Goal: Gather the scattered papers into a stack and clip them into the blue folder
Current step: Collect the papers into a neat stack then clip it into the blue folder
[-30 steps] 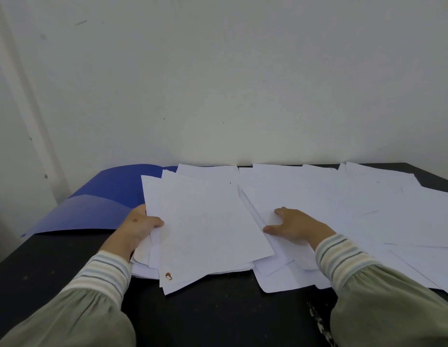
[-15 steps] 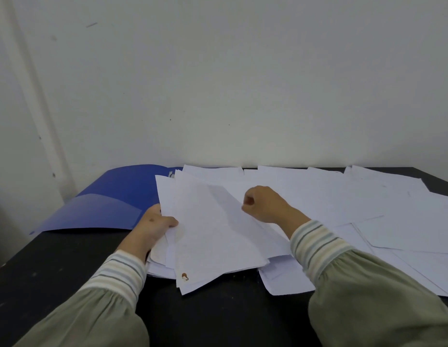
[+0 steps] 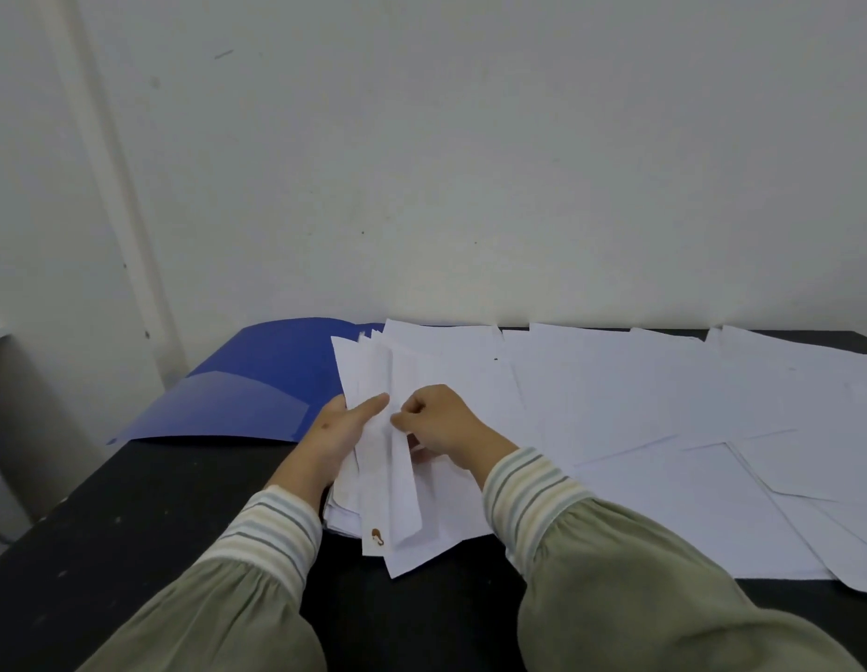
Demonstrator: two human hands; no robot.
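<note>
Now gathering sheets beside the blue folder point(image 3: 257, 375).
Left hand point(image 3: 337, 429) grips the stack point(image 3: 397, 477); right hand point(image 3: 439, 421) pinches its top sheet; loose papers point(image 3: 664, 405) lie rightward.

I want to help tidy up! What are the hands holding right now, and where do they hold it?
Both hold the stack of papers. The left hand grips its left edge, thumb on top. The right hand pinches the top sheets near the middle.
</note>
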